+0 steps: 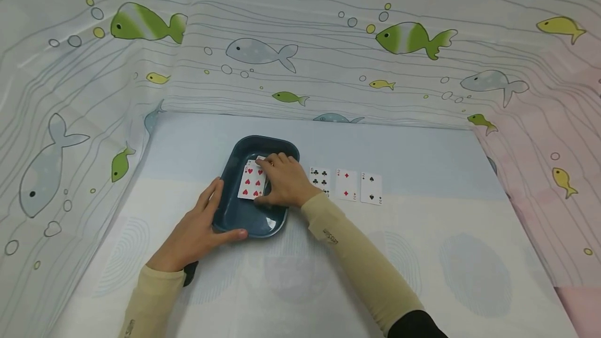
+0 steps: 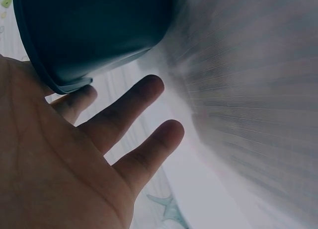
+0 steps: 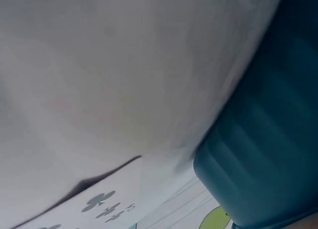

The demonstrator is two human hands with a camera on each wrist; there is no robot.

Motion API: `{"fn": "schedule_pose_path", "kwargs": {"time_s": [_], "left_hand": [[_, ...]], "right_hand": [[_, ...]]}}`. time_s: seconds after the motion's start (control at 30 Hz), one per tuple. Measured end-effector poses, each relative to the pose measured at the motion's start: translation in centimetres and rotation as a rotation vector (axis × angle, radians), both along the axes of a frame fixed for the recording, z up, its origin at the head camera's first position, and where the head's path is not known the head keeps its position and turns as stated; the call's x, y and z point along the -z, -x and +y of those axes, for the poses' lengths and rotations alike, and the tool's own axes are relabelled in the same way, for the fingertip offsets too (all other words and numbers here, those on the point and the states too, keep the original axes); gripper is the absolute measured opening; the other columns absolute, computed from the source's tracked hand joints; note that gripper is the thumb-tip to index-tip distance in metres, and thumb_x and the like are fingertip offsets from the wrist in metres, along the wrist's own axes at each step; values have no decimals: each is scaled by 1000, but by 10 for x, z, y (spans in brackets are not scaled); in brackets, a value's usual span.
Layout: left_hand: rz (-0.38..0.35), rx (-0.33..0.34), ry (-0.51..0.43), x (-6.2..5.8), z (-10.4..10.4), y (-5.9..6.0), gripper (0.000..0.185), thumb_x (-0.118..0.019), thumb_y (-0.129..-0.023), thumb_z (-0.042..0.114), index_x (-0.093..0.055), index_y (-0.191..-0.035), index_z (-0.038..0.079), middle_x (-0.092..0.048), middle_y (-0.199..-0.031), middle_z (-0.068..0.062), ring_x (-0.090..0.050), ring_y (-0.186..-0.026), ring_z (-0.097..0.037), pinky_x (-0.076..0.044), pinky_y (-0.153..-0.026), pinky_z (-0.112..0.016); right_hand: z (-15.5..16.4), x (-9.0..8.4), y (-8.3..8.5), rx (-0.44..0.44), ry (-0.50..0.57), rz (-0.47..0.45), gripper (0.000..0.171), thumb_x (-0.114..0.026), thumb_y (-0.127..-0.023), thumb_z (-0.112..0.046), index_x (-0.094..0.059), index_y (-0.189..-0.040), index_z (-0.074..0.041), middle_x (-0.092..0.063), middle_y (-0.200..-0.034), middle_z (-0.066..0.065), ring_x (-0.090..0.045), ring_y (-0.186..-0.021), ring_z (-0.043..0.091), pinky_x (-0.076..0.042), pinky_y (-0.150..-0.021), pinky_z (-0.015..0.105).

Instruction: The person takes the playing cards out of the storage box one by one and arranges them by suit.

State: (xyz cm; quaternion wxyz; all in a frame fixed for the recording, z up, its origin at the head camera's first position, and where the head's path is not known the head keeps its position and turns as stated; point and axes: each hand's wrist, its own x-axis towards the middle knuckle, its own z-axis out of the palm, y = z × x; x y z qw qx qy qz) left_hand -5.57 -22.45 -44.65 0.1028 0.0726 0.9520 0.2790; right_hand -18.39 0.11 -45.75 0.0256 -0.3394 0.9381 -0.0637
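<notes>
A dark blue tray (image 1: pixel 253 223) stands on the table, with a six of hearts (image 1: pixel 252 180) face up in it. My right hand (image 1: pixel 286 180) reaches over the tray's right rim, thumb and fingers bent around a playing card beside the hearts card; the palm hides most of that card. My left hand (image 1: pixel 194 231) rests at the tray's left front corner, its fingers along the side and the thumb on the front rim. In the left wrist view the fingers (image 2: pixel 124 112) stretch out fairly straight beside the tray (image 2: pixel 94 35).
Right of the tray lie a six of clubs (image 1: pixel 320 179), a two of diamonds (image 1: pixel 346 184) and a two of spades (image 1: pixel 371 188) in a row, face up. A fish-patterned cloth (image 1: pixel 319 25) rises behind the table and along its sides.
</notes>
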Motion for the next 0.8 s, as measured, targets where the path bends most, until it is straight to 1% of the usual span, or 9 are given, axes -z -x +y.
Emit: {"fn": "schedule_pose_path", "kwargs": {"time_s": [0.23, 0.47, 0.63, 0.8], "left_hand": [[5, 3, 1, 1, 0, 0, 129, -72, -77, 75, 4, -164, 17, 3, -170, -3, -31, -144, -47, -34, -108, -67], [4, 10, -4, 1, 1, 2, 129, -71, -76, 76, 4, -164, 17, 2, -170, -3, -31, -145, -46, -35, -108, -66], [-1, 12, -7, 0, 2, 1, 130, -70, -75, 78, 4, -164, 18, 2, -170, -3, -31, -145, -46, -34, -108, -66], [-8, 5, 15, 0, 0, 1, 130, -70, -76, 78, 5, -164, 19, 2, -170, -4, -32, -143, -47, -33, -108, -68]], "right_hand": [[4, 0, -1, 3, 58, 4, 100, -71, -78, -73, -42, -156, -17, -48, -142, 4, -43, -124, 20, -37, -110, 35], [9, -1, -2, 0, 127, -4, 97, -75, -79, -67, -44, -154, -15, -45, -141, 6, -43, -121, 21, -38, -108, 35], [13, -4, -3, 21, 184, -12, 97, -78, -79, -62, -43, -154, -11, -43, -143, 9, -42, -122, 22, -40, -106, 35], [15, -6, -8, 33, 245, -31, 97, -78, -80, -61, -40, -155, -13, -42, -144, 11, -43, -125, 23, -40, -109, 36]]}}
